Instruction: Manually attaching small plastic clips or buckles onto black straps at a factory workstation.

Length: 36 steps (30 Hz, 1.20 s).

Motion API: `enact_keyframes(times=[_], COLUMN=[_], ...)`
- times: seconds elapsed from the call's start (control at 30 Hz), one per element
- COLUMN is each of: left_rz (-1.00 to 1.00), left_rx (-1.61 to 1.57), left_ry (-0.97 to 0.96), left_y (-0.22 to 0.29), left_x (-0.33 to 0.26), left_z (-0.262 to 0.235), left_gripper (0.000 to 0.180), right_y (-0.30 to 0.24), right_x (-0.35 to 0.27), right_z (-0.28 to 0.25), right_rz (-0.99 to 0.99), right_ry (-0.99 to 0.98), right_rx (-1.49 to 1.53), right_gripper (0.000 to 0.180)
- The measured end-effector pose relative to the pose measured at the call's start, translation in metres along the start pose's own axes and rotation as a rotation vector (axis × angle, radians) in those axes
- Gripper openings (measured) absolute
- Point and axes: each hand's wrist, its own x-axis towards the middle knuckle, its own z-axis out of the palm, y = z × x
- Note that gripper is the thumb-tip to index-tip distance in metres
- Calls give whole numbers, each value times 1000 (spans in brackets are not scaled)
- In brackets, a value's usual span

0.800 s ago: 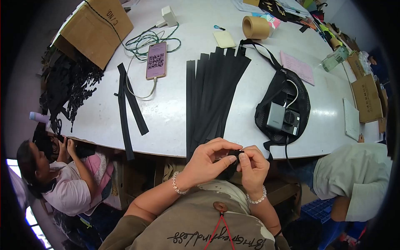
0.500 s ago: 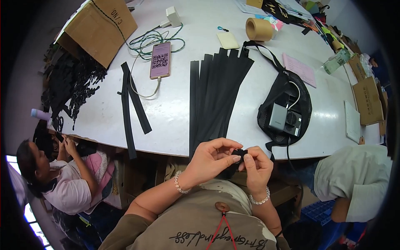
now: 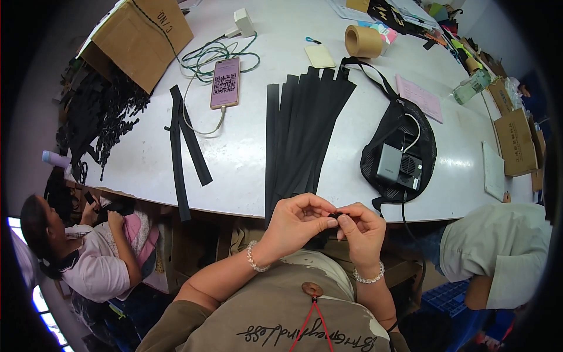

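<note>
Close to my body, by the table's near edge, my left hand [image 3: 293, 224] and my right hand [image 3: 363, 234] meet with fingertips closed. Between them they pinch a small black piece [image 3: 335, 215], mostly covered by the fingers; its exact kind cannot be made out. Just beyond, a fanned bundle of long flat black strips [image 3: 299, 135] lies on the table, its near end reaching the edge beside my left hand. Farther left, two more black strips [image 3: 177, 155] overlap at their far ends, one of them hanging slightly past the edge.
A black mesh bag [image 3: 372, 144] with a grey power bank [image 3: 389, 163] lies right of the bundle. A phone [image 3: 226, 82] on a cable, a brown tape roll [image 3: 362, 41] and a carton [image 3: 141, 44] stand around the white table [image 3: 234, 158]. People sit at left and right.
My right hand's fingers have closed in toward the left ones, and less of the black piece shows. The person at left has lowered one hand from the dark object.
</note>
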Motion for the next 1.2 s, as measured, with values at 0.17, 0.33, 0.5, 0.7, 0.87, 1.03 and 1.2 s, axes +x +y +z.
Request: enact_keyframes(times=[0.17,0.33,0.5,0.7,0.87,1.03,1.2], left_rz=[-6,-8,-36,-66,-2,-4,162], left_rx=[29,39,55,119,42,41,502], left_ry=[10,-6,-49,-99,-99,-52,-90], left_y=[-2,-4,-3,-3,-11,-10,-7], left_x=[-2,-2,6,5,3,3,7], left_z=[-1,-2,-5,-7,-7,-5,-12], left_gripper=[15,15,19,21,18,17,18], right_y=[4,2,4,-5,1,6,9], right_x=[-1,0,-3,-1,0,-1,-1], right_z=[-3,-6,-1,-3,-10,-3,-1], right_rz=[-29,-39,26,114,300,162,136], right_ry=[-20,-41,34,-7,-91,-24,-2], right_rx=[-21,-63,-1,-48,196,-66,-26], right_gripper=[10,11,11,7,8,8,7])
